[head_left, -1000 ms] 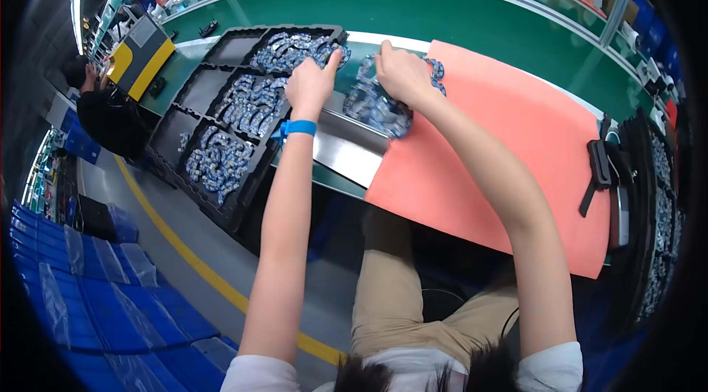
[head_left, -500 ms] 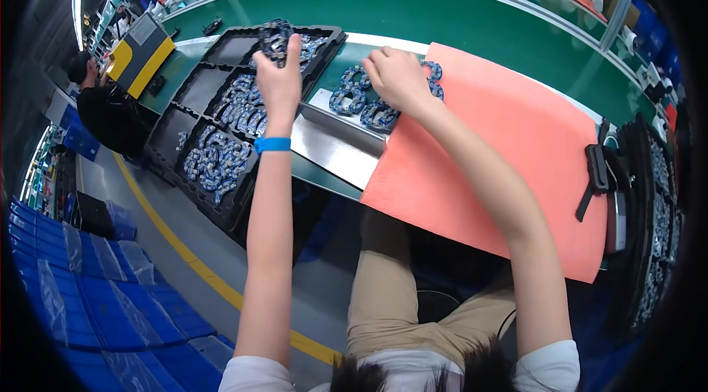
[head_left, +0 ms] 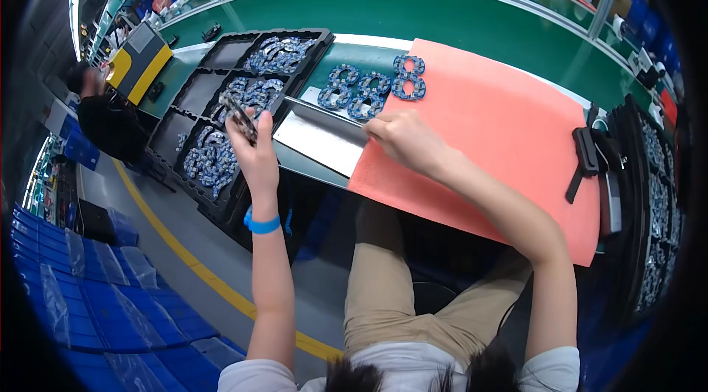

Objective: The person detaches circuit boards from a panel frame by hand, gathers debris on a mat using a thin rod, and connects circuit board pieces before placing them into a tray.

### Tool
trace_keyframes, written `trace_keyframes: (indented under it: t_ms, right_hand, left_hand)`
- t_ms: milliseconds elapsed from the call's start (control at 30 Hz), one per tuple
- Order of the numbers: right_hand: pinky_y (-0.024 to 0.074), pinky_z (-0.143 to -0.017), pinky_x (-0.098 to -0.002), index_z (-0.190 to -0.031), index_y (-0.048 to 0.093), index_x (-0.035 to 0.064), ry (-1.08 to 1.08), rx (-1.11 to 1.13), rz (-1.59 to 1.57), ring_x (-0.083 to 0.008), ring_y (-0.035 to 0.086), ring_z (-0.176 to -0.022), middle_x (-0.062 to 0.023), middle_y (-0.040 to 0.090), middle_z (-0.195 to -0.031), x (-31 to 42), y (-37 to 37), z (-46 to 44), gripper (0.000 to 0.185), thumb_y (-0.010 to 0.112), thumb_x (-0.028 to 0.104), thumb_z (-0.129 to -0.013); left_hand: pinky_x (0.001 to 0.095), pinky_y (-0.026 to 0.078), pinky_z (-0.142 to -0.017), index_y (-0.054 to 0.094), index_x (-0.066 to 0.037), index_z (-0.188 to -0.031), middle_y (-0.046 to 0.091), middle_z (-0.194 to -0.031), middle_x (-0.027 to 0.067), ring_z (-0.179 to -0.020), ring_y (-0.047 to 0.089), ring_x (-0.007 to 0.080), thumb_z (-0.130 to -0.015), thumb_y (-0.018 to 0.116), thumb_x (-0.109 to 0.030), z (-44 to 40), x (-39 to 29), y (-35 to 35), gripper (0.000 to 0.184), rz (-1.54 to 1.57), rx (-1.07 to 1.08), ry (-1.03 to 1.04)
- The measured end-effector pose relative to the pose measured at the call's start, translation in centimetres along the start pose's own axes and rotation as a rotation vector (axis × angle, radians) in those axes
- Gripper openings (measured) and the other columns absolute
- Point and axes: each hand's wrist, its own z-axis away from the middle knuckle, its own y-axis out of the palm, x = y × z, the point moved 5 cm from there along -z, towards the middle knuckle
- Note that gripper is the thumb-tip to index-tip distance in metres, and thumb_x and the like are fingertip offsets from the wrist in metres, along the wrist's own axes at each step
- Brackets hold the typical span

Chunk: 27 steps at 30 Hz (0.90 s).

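My left hand (head_left: pixel 254 152) grips a dark circuit board (head_left: pixel 242 120), tilted nearly edge-on above the compartment tray (head_left: pixel 199 89). Loose blue curved circuit boards (head_left: pixel 214 163) fill some of the tray's compartments. My right hand (head_left: pixel 409 143) is over the left edge of the pink mat (head_left: pixel 479 141), fingers pressed together; whatever they hold, if anything, is hidden. Just beyond it lie three blue figure-eight circuit boards: one on the left (head_left: pixel 339 87), one in the middle (head_left: pixel 369 95), and one on the right (head_left: pixel 408 77) at the mat's edge.
A metal channel (head_left: pixel 317 143) runs along the bench front between tray and mat. A black tool (head_left: pixel 585 152) lies on the mat's right side. Stacked trays (head_left: pixel 653 200) of boards stand at far right. A person (head_left: pixel 110 123) in black works at the left, by a yellow machine (head_left: pixel 140 60).
My left hand has come down toward me with the circuit board, turning it edge-on. My right hand has drawn back from the figure-eight boards, which now show fully.
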Motion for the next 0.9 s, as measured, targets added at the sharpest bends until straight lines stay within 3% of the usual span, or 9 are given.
trace_keyframes:
  t_ms: [333, 367, 500, 600, 667, 700, 800, 867, 900]
  right_hand:
    - [0.0488, -0.054, -0.0304, -0.087, 0.064, 0.0062, 0.237, -0.010, -0.217, -0.0197, 0.062, -0.060, -0.0048, 0.062, -0.070, 6.0, -8.7, 11.4, 0.017, 0.068, 0.000, -0.071]
    - [0.0504, -0.057, -0.0350, -0.089, 0.064, 0.0063, 0.232, -0.008, -0.264, -0.0250, 0.064, -0.064, -0.0087, 0.064, -0.072, 6.7, -8.8, 13.2, 0.016, 0.067, 0.005, -0.073]
    - [0.0507, -0.051, -0.0251, -0.089, 0.067, 0.0040, 0.480, 0.104, -0.706, -0.0142, 0.062, -0.059, -0.0068, 0.063, -0.073, 8.8, -6.9, 19.6, 0.011, 0.067, 0.004, -0.078]
    - [0.0521, -0.056, -0.0257, -0.088, 0.068, 0.0023, 0.624, 0.092, -0.681, -0.0164, 0.064, -0.061, -0.0084, 0.066, -0.074, 8.9, -3.2, 24.3, 0.011, 0.068, 0.003, -0.078]
    - [0.0531, -0.062, -0.0298, -0.094, 0.067, 0.0028, 0.761, 0.012, -0.326, -0.0227, 0.065, -0.067, -0.0116, 0.065, -0.079, 7.0, -1.4, 27.2, 0.014, 0.066, 0.006, -0.081]
    - [0.0532, -0.069, -0.0329, -0.100, 0.065, 0.0015, 0.738, 0.039, -0.110, -0.0292, 0.065, -0.074, -0.0156, 0.065, -0.088, 6.6, -1.0, 28.0, 0.019, 0.064, 0.010, -0.083]
    - [0.0528, -0.073, -0.0333, -0.106, 0.062, -0.0002, 0.665, -0.017, 0.115, -0.0289, 0.066, -0.080, -0.0172, 0.065, -0.095, 6.6, -0.1, 29.3, 0.025, 0.063, 0.015, -0.086]
    - [0.0528, -0.074, -0.0319, -0.111, 0.060, -0.0011, 1.033, -0.059, -0.485, -0.0244, 0.067, -0.081, -0.0162, 0.066, -0.096, 6.4, 1.6, 30.7, 0.028, 0.061, 0.016, -0.089]
    - [0.0529, -0.074, -0.0301, -0.113, 0.059, -0.0020, 1.039, -0.057, -0.594, -0.0200, 0.067, -0.083, -0.0151, 0.066, -0.097, 6.6, 2.3, 30.5, 0.027, 0.055, 0.017, -0.094]
  left_hand:
    - [0.0186, 0.032, -0.061, 0.045, -0.004, -0.119, 0.037, -0.078, -0.0026, -0.069, 0.035, 0.0048, -0.089, 0.062, -0.012, 8.9, 1.2, -1.1, 0.036, -0.008, 0.170, -0.142]
    - [0.0177, 0.032, -0.061, 0.044, -0.004, -0.119, 0.037, -0.079, -0.0025, -0.068, 0.034, 0.0047, -0.089, 0.062, -0.010, 9.9, 1.6, -1.1, 0.036, 0.030, 0.183, -0.154]
    - [0.0176, 0.033, -0.067, 0.045, -0.004, -0.114, 0.040, -0.082, -0.0026, -0.073, 0.037, 0.0044, -0.089, 0.060, -0.009, 13.6, 1.8, -0.7, 0.029, -0.033, 0.206, -0.199]
    - [0.0176, 0.033, -0.065, 0.047, -0.005, -0.104, 0.039, -0.081, -0.0027, -0.072, 0.037, 0.0036, -0.087, 0.063, -0.009, 16.4, 1.4, -1.3, 0.023, -0.031, 0.243, -0.275]
    - [0.0181, 0.034, -0.063, 0.047, -0.006, -0.099, 0.040, -0.079, -0.0031, -0.071, 0.038, 0.0035, -0.087, 0.065, -0.009, 18.0, 1.2, -0.6, 0.022, -0.036, 0.315, -0.306]
    - [0.0185, 0.035, -0.063, 0.046, -0.006, -0.096, 0.042, -0.079, -0.0033, -0.070, 0.039, 0.0037, -0.086, 0.065, -0.010, 18.6, 1.1, 0.0, 0.022, -0.065, 0.372, -0.307]
    - [0.0221, 0.039, -0.054, 0.045, -0.005, -0.085, 0.047, -0.073, 0.0002, -0.066, 0.043, 0.0040, -0.079, 0.072, -0.011, 21.0, 1.3, 2.5, 0.028, -0.142, 0.561, -0.298]
    - [0.0303, 0.046, -0.059, 0.049, -0.003, -0.088, 0.053, -0.075, 0.0077, -0.064, 0.054, 0.0202, -0.070, 0.075, -0.014, 22.7, 0.9, 3.6, 0.034, -0.312, 0.750, -0.080]
    - [0.0346, 0.049, -0.061, 0.050, -0.003, -0.091, 0.056, -0.077, 0.0115, -0.066, 0.058, 0.0288, -0.067, 0.076, -0.016, 23.2, -0.3, 4.2, 0.037, -0.390, 0.836, 0.026]
